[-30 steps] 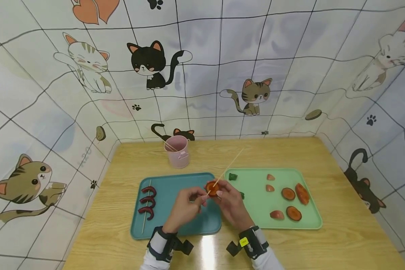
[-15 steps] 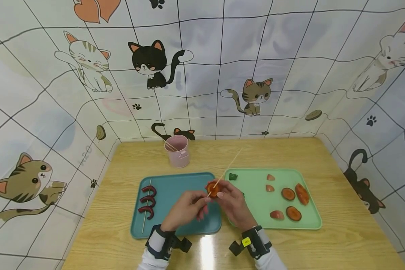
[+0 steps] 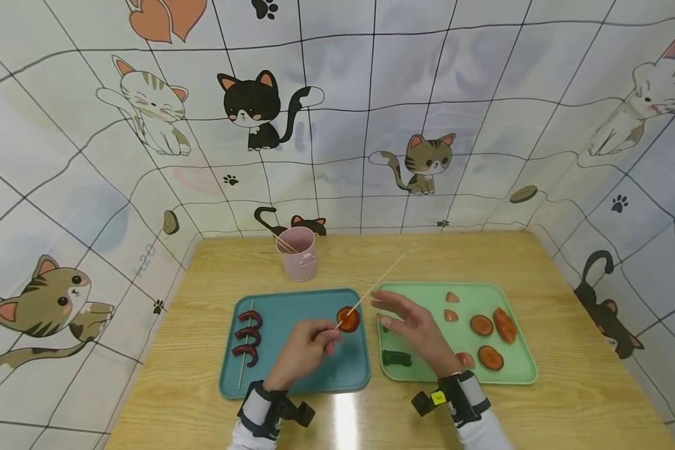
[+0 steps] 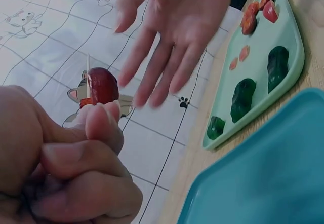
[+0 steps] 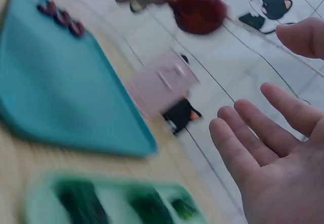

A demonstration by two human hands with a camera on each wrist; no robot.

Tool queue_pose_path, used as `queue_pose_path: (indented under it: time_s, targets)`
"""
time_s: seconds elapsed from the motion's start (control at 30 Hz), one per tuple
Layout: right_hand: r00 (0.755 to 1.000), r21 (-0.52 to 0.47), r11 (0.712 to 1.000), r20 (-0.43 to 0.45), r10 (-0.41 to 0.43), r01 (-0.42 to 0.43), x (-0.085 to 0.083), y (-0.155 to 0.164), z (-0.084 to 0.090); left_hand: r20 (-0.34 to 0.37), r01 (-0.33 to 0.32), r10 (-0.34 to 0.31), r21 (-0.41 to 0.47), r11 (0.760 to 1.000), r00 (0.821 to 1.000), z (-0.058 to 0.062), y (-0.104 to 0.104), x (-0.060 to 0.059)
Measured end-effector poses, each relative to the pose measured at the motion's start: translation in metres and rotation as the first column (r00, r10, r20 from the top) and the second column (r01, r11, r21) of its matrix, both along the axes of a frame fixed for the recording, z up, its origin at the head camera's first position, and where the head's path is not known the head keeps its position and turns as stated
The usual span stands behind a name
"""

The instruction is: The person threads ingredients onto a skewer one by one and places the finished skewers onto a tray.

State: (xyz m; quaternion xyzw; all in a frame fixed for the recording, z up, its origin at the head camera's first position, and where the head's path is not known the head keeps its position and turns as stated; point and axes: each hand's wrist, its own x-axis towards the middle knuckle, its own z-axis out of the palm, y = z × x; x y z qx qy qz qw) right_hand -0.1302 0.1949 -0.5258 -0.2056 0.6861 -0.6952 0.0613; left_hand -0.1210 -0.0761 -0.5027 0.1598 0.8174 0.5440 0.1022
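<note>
Round red-orange carrot slice (image 3: 348,319) sits skewered on my thin bamboo stick (image 3: 371,289), left hand (image 3: 305,345) fingers pinching below; right hand (image 3: 413,326), three o'clock, splayed empty. Unsupported, slice may slide down.

Colours and patterns on the bench

Teal tray (image 3: 292,375); mint-green tray (image 3: 517,369); pale pink cup (image 3: 298,255); orange-red slice (image 3: 348,319) on pale wooden skewer (image 3: 379,281); dark green pieces (image 3: 396,358); light wood-grain bench (image 3: 585,387); cat-print grid wall (image 3: 337,125).
</note>
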Motion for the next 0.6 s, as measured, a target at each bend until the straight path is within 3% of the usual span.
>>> queue_pose_path:
  time_s: [0.17, 0.3, 0.47, 0.6]
  targets:
    - [0.991, 0.127, 0.983, -0.039, -0.13, 0.134, -0.002, 0.039, 0.008, -0.025, -0.027, 0.027, -0.008, 1.0, 0.999, -0.003, -0.007, 0.0]
    - [0.969, 0.223, 0.943, -0.034, -0.245, 0.246, 0.0, 0.073, 0.009, -0.013, -0.04, 0.04, -0.02, 0.999, 0.999, -0.004, -0.012, -0.002]
    - [0.936, 0.446, 0.83, -0.057, -0.347, 0.335, 0.003, 0.109, 0.009, -0.015, -0.069, 0.069, -0.031, 0.997, 0.998, -0.004, -0.017, -0.002]
    - [0.933, 0.599, 0.731, -0.08, -0.351, 0.327, 0.005, 0.135, 0.011, -0.02, -0.086, 0.086, -0.038, 0.996, 0.996, -0.006, -0.019, -0.002]
